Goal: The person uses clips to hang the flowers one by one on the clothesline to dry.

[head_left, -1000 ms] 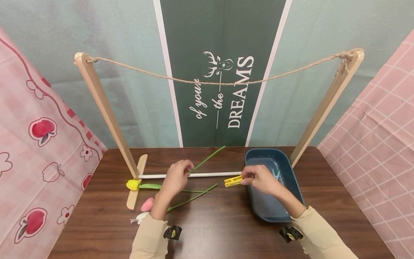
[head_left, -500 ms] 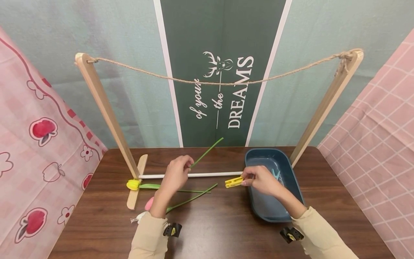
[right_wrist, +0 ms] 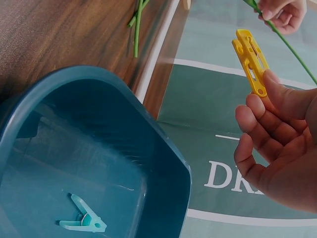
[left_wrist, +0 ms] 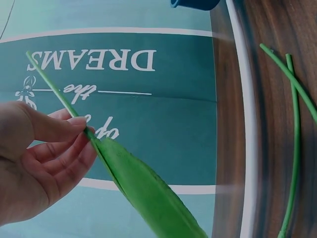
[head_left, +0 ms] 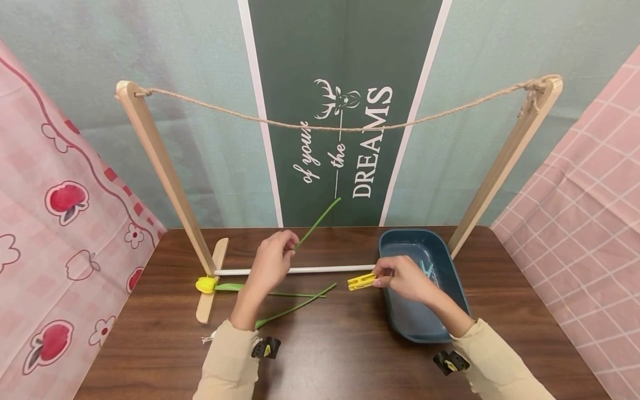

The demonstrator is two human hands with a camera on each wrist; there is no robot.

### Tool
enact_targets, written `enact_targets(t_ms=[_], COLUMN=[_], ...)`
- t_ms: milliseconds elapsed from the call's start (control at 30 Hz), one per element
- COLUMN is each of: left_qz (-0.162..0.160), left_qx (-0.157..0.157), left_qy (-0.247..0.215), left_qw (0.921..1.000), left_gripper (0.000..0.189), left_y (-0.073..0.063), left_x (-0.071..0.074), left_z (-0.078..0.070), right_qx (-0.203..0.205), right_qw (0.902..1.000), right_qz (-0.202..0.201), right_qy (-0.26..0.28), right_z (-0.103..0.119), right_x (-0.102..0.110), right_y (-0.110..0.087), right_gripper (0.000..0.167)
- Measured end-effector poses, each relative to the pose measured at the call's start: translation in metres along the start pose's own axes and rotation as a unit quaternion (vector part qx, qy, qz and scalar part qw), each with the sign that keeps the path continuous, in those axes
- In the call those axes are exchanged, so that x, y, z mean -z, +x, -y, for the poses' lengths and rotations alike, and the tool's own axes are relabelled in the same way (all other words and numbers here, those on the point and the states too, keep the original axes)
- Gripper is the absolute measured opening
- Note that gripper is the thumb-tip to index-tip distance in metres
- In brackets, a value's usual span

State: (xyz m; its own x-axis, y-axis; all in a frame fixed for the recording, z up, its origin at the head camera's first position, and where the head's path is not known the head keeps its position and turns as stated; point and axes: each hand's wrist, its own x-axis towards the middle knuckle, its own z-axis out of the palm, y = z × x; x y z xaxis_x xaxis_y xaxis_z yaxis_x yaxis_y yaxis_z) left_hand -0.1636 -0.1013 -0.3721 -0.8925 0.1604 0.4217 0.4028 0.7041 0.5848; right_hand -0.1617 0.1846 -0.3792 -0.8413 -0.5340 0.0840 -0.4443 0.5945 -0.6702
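Over the brown table (head_left: 320,361), the left hand (head_left: 272,261) grasped a green stem (head_left: 320,223), pinched between thumb and fingers; its thin end pointed up and to the right. Left wrist view: a broad leaf (left_wrist: 153,193) on that stem began just past the fingertips and ran out of frame.

Right hand (head_left: 404,276): thumb and forefinger gripped one end of a yellow peg (head_left: 361,281), other fingers loosely bent. Peg was just beside the left rim of the blue tub (head_left: 410,316), well apart from the held stem. A light blue peg (right_wrist: 86,220) lay on the tub floor, legs spread.

Two more stems (head_left: 300,306) lay on the table, crossing near their tips. A yellow tulip (head_left: 205,285) lay across the wooden foot (head_left: 205,308) at the stand's left. Small white item (head_left: 208,338) mostly hidden by the left sleeve; identity could not be told. White bar (head_left: 325,270) ran behind both hands. Rope (head_left: 340,129) sagged between the two wooden posts (head_left: 162,172)
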Motion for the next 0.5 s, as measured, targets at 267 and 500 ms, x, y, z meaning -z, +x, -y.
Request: enact_targets(t_ms=[267,500], left_qz=[-0.023,-0.028], left_qx=[-0.010,-0.002], left_qy=[0.000,-0.006], left_qw=[0.9997,0.9996], left_gripper=[0.019,0.017], left_y=[0.008,0.013], left_x=[0.003,0.007], left_z=[-0.005,-0.010], right_qx=[-0.001,-0.001], right_qw=[1.0000,1.0000], right_qz=[0.000,0.001], right_qy=[-0.003,-0.005], right_z=[0.000,-0.002], right_x=[0.000,0.000], right_y=[0.001,0.000], right_gripper=[0.008,0.009])
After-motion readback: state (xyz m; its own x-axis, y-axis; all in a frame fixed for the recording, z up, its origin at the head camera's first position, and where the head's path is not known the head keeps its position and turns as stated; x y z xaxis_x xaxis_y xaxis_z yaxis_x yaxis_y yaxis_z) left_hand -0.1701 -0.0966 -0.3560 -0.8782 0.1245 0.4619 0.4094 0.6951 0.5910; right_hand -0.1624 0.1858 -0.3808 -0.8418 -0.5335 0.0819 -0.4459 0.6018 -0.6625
